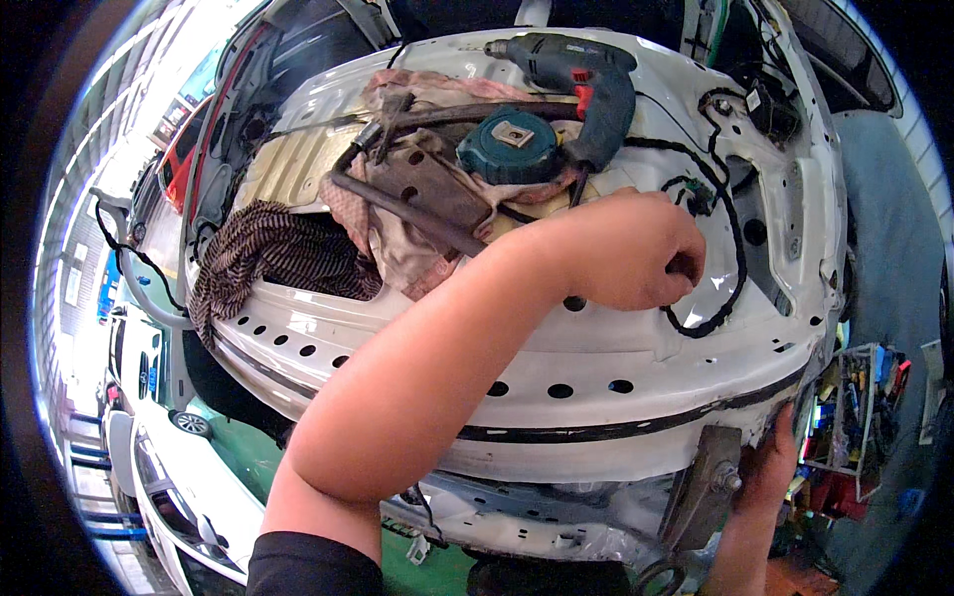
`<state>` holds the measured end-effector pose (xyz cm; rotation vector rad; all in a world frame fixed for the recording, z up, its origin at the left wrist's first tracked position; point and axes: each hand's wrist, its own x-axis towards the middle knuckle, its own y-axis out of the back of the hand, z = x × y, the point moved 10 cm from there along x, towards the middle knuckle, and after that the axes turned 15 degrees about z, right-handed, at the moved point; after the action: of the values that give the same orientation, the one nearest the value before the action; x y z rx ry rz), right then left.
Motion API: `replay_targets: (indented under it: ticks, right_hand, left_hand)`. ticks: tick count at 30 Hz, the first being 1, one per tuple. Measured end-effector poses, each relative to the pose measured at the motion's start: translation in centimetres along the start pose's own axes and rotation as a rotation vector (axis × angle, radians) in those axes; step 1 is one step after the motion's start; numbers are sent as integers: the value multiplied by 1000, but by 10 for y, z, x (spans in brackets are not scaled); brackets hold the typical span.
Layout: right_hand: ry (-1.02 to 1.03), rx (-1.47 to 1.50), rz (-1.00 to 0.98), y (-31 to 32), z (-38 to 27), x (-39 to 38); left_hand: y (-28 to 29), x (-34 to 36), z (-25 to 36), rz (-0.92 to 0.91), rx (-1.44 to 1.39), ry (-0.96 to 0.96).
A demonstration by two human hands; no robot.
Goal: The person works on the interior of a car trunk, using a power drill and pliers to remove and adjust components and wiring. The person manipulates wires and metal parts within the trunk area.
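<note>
Car repair workshop, stripped white bodywork [686, 363], power drill [571, 65], parked cars [204, 521], loaded rack [833, 466]

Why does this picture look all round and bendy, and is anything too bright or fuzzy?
Head view: the wide lens leaves black corners and bends things near the rim; head view: the far left glares nearly white; head view: light makes shiny patches on the white car panel; head view: the drill and the left hand look fairly clear.
</note>
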<state>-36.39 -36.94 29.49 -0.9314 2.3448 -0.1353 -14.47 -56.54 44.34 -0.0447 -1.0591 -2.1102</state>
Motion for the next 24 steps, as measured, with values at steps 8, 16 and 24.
replay_targets:
  ticks: [8,16,24]
  right_hand:
    - [12,-5,-33,-6,3,0]
    - [9,10,-10,-8,1,-5]
    - [-33,8,-26,-11,2,-7]
  left_hand:
    - [1,-3,-1,-7,57,-8]
    - [1,-2,1,-11,81,-23]
    - [1,-2,0,-12,40,2]
